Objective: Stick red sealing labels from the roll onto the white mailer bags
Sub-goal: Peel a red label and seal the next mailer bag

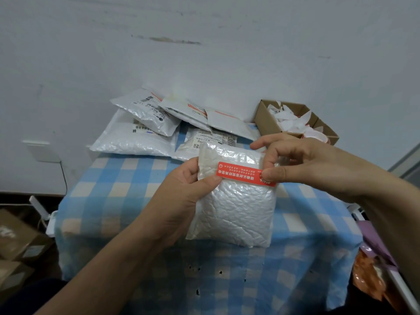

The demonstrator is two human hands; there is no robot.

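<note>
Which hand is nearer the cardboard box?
Right. The right hand pinches the red label just in front of the cardboard box; the left hand grips the mailer bag, farther away.

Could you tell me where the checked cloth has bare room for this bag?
Bare: checked cloth left front, between bag pile and near edge, and below the held bag. Crowded: the back, with pile and cardboard box.
</note>
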